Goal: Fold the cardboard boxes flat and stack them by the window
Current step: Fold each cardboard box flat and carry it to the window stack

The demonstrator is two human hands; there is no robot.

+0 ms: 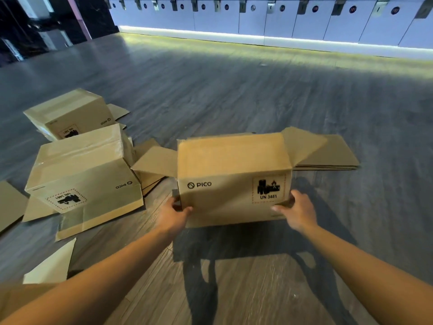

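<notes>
I hold a brown cardboard box [234, 174] printed PICO and UN 3481 above the wooden floor, its side flaps spread open to the left and right. My left hand [174, 213] grips its lower left corner, thumb on the front face. My right hand [296, 211] grips the lower right corner beside the warning label. Behind the box on the right, a stack of flattened boxes [332, 153] lies on the floor. Two more standing boxes, upside down, sit at the left: a near one [84, 174] and a far one [70, 112].
Loose cardboard flaps and sheets [50, 268] lie at the lower left around the standing boxes. A wall of numbered pale lockers [281, 17] with a lit base strip runs along the far side. Dark furniture stands at the top left. Wood floor [234, 90] stretches ahead.
</notes>
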